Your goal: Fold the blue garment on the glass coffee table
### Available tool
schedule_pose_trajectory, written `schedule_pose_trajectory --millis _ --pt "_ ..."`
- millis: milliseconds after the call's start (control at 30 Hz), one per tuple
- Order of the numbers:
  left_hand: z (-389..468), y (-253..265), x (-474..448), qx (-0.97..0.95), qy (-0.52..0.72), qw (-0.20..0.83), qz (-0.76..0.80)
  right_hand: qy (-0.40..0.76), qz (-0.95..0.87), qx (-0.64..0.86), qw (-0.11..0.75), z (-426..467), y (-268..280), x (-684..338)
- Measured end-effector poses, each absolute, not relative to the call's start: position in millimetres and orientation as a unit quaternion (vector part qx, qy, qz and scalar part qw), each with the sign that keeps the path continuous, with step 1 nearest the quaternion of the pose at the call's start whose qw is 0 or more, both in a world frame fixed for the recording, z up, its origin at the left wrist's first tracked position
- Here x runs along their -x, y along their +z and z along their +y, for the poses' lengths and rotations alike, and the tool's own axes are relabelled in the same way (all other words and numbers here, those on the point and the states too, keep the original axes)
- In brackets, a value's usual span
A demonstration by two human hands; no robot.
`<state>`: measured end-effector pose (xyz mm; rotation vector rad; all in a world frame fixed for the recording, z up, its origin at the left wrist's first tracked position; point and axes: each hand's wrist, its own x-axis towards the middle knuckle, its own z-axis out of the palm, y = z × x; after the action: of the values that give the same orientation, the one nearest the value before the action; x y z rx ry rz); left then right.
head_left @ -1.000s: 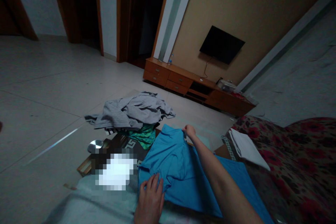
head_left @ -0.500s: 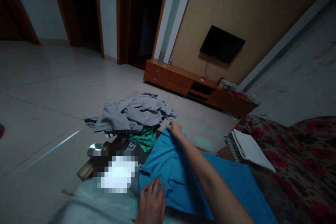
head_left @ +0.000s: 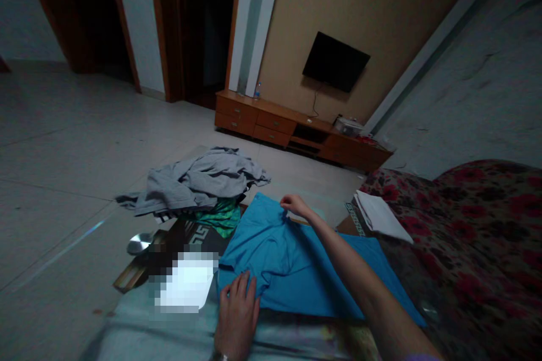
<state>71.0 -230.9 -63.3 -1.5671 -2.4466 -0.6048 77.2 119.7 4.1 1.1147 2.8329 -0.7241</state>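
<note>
Dim living-room floor [head_left: 63,163] lies beyond a blue garment [head_left: 296,256] spread, creased, in front of the person. On its near left corner rests the left hand [head_left: 236,316], back upward, fingers loosely spread; keeping it flat there would anchor the fabric. At its far edge the right hand [head_left: 295,206] has its fingertips drawn together, seemingly pinching the material. A gentle pull away from the left hand should draw out the wrinkles bunched between them, and a light grip probably suits such thin-looking cloth. Beyond the blue garment's left end, a green patterned cloth [head_left: 224,219] lies partly under a heaped grey garment [head_left: 190,183], best kept clear of any tugged edge. To the blue garment's right are a folded white cloth [head_left: 381,219] and a floral sofa [head_left: 474,220]; well beyond it hangs a flat-screen television [head_left: 336,62]
</note>
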Motion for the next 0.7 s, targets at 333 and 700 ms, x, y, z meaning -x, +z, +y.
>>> schedule_pose_trajectory --millis 333,700 --pt "-226 -70 -71 0.553 -0.217 0.089 -0.799 -0.205 0.826 -0.525 0.012 72 -32 -271" --pt "-225 -47 -55 0.412 -0.419 -0.107 -0.802 -0.440 0.733 -0.480 -0.196 89 5 -216"
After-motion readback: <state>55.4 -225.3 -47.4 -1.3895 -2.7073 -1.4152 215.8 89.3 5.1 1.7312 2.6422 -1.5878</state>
